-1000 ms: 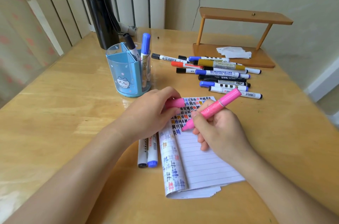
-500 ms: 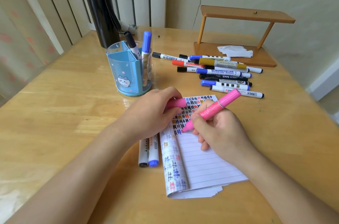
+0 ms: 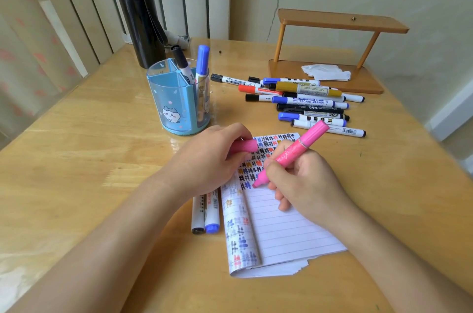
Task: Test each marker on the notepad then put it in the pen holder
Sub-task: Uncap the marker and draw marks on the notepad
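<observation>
Pink marker [image 3: 294,152] | in right hand [image 3: 304,184] | tip on notepad [image 3: 281,233]

Left side's wide open, just bare light wooden tabletop [image 3: 76,159] beside the translucent blue plastic pen holder [image 3: 176,105]. Go right and you hit the heap of loose white-barrelled markers [image 3: 302,101]. A tall black cylindrical bottle [image 3: 138,18] stands close behind the holder, and two capped markers [image 3: 202,61] poke up from its right section.
</observation>
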